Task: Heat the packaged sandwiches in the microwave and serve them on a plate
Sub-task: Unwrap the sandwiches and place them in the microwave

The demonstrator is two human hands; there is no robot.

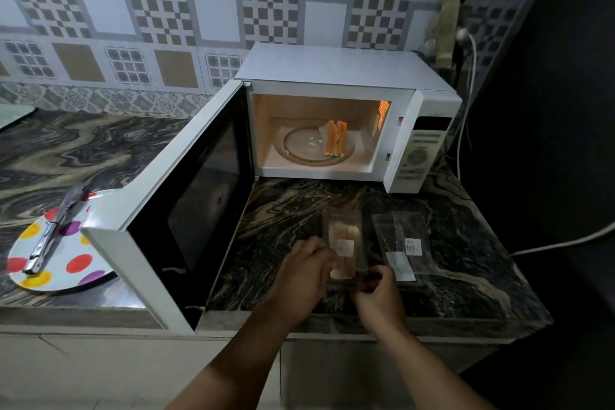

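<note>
A white microwave stands on the marble counter with its door swung wide to the left and its inside lit. A sandwich stands on edge on the glass turntable. In front of the microwave lies a clear packaged sandwich. My left hand holds its left side, and my right hand pinches its near end. An empty clear package lies just to the right. A polka-dot plate with metal tongs on it sits at the left.
The open door juts out over the counter between the plate and the packages. A white cable runs along the right edge. A tiled wall stands behind, and a dark wall closes the right side.
</note>
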